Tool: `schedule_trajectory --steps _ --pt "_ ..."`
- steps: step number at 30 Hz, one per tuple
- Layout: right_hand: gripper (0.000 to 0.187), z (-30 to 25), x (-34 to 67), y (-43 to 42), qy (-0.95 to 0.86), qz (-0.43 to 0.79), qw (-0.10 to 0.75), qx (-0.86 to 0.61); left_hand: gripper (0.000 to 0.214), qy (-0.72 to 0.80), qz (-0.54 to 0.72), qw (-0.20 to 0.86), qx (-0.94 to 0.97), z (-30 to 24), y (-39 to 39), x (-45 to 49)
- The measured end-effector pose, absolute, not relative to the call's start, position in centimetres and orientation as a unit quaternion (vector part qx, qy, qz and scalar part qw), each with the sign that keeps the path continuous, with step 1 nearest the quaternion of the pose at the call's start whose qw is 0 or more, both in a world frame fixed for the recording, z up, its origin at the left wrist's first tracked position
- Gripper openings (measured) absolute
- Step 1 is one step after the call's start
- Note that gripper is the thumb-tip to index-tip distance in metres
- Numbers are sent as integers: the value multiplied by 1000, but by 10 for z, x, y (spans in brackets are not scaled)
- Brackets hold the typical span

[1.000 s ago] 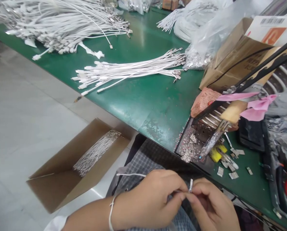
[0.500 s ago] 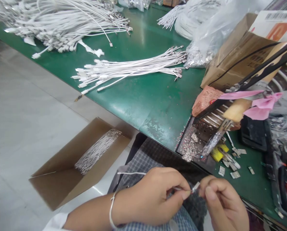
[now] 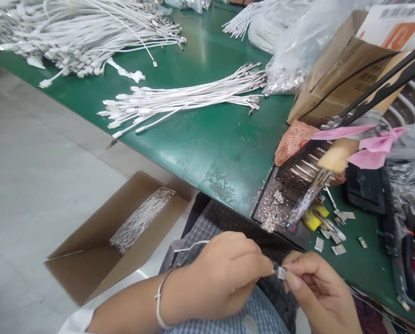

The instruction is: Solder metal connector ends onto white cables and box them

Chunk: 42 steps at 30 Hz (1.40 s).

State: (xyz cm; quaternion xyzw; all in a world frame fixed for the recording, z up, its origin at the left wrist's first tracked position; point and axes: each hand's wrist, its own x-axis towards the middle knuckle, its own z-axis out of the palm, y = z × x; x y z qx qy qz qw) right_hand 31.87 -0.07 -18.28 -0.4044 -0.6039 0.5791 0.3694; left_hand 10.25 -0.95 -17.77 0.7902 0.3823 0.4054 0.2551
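Note:
Low in the head view my left hand is curled shut around a thin white cable that trails off to the left over my lap. My right hand pinches the small metal connector at the cable's end, fingertip to fingertip with the left. Both hands hover over my checked clothing, just in front of the green table. A silver bangle sits on my left wrist.
A bundle of white cables lies mid-table, with a bigger heap at the back left. An open cardboard box with cables stands on the floor. A dark tray with metal scrap, a brown carton and plastic bags crowd the right.
The connector was turned from upright to level between my fingertips. My hands drifted slightly apart, then closed together again; the cable's loose loop rose a little.

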Motion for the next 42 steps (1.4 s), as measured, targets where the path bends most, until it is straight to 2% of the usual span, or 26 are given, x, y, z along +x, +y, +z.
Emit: schedule_trajectory --steps 4,12,16,22,30,36,40,42 --pt "9 -180 321 -1 -614 563 373 -407 28 397 375 203 813 -176 -8 101" --pt "13 -175 330 4 -665 558 273 -416 24 353 320 148 867 -162 6 93" --pt "16 -174 331 6 -673 555 251 -420 27 355 307 128 874 -159 8 93" --pt "11 -180 329 3 -688 526 273 -419 27 373 321 111 863 -162 6 96" --pt "11 -173 327 9 -758 414 294 -410 29 382 290 113 870 -150 11 96" --pt "22 -175 325 2 -719 267 417 -488 29 386 318 86 862 -150 20 97" --pt "13 -183 322 8 -762 248 393 -451 25 402 325 91 851 -156 23 98" --pt "14 -185 320 16 -778 245 395 -423 24 416 320 90 846 -157 23 98"
